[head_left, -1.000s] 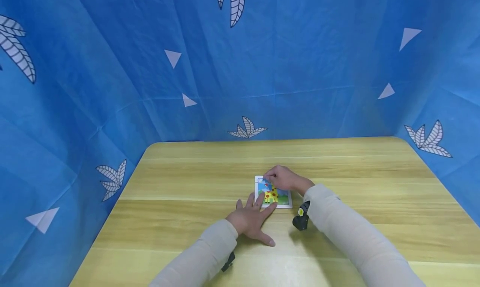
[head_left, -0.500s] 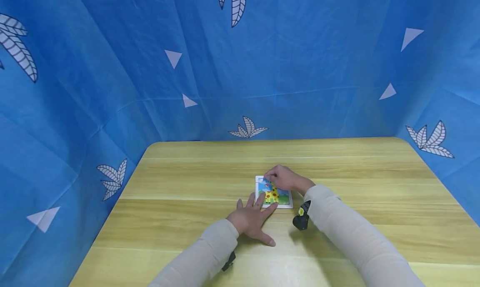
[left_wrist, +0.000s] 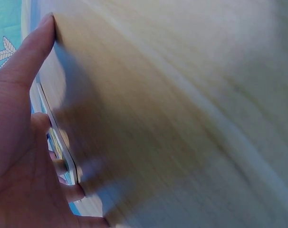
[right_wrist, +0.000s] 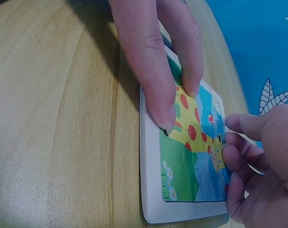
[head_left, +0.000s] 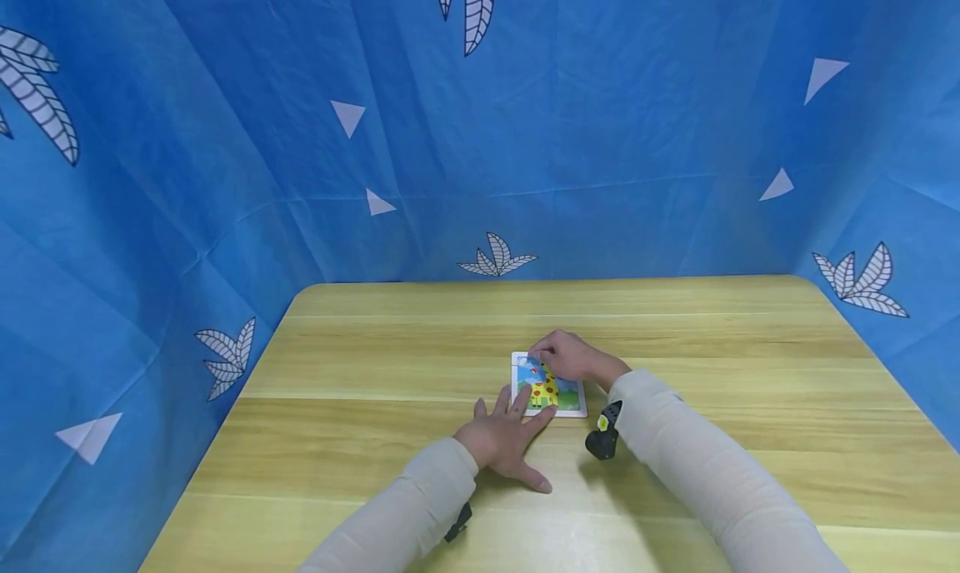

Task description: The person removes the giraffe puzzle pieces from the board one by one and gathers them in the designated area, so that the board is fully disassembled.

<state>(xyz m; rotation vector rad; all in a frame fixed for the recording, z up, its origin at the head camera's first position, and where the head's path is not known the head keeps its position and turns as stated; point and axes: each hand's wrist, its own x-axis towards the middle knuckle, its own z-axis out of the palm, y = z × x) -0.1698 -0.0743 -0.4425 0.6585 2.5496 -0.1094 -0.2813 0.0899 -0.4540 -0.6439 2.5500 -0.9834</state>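
A small jigsaw puzzle with a yellow, red-spotted giraffe lies flat in a white-bordered tray. My left hand lies spread on the table, two fingertips over the puzzle's near edge. In the right wrist view those fingertips press on the giraffe's lower part. Across at the far edge, my right hand has its fingers curled, with thumb and fingertips gripping at the top of the picture. What lies directly beneath those right fingertips is hidden. From the left wrist view, the left thumb touches the tabletop.
The wooden table spreads around the puzzle on all sides. A blue cloth with leaf and triangle prints hangs behind and beside it. A black wrist device sits under the right sleeve, another under the left.
Both hands and the puzzle keep their places; only a very slight shift of the head view shows.
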